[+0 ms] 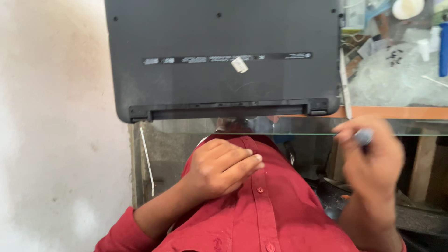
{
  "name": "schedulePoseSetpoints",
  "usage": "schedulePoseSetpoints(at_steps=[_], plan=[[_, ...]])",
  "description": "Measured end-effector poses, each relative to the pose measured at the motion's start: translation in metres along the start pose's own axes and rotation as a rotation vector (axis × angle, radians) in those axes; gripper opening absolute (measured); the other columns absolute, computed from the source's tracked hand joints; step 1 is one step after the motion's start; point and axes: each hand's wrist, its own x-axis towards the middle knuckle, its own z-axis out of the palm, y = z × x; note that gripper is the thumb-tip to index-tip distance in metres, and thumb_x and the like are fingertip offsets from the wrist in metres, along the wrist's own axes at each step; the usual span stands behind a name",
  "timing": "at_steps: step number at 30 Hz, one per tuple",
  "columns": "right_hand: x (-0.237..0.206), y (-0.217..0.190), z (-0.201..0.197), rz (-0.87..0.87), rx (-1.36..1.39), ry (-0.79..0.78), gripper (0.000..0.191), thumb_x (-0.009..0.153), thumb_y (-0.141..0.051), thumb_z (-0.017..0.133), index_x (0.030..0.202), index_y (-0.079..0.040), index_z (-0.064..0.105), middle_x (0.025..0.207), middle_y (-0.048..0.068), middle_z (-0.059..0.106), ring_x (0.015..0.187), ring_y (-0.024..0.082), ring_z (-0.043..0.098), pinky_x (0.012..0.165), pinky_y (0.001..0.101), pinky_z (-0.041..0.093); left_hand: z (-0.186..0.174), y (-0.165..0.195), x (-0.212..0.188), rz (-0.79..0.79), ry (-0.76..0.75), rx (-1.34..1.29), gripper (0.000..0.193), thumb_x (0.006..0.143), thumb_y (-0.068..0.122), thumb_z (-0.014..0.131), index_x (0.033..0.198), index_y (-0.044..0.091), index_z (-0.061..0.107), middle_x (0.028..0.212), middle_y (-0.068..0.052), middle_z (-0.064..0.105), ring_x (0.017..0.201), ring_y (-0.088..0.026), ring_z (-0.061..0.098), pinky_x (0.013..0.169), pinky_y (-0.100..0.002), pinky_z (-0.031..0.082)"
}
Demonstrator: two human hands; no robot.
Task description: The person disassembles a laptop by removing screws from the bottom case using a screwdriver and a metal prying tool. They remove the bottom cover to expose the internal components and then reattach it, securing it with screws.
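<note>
A dark grey laptop [224, 56] is lying at twelve o'clock; a plain red shirt [261, 210] is showing at six; an orange counter edge [396, 112] is running at three.
</note>
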Motion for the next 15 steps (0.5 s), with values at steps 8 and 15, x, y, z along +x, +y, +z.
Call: schedulePoseSetpoints(at_steps=[8,15], plan=[[-0.012,-0.028,0.054,0.400,0.862,-0.364,0.007,0.100,-0.003,0.067,0.101,0.004,0.066,0.096,0.008,0.060,0.071,0.009,0.051,0.059,0.0212,0.040,-0.003,0.004,0.002,-0.110,0.170,-0.084,0.024,0.090,0.011,0.089,0.104,0.004,0.071,0.096,-0.006,0.073,0.084,-0.021,0.072,0.071,-0.033,0.056],[-0.012,-0.038,0.059,0.184,0.526,-0.342,0.009,0.103,-0.007,0.066,0.102,0.002,0.065,0.097,0.005,0.060,0.074,0.005,0.050,0.061,0.0194,0.039,-0.003,0.001,0.007,-0.089,0.194,-0.125,0.023,0.096,0.009,0.085,0.112,0.002,0.070,0.108,-0.009,0.072,0.097,-0.023,0.073,0.084,-0.034,0.060]])
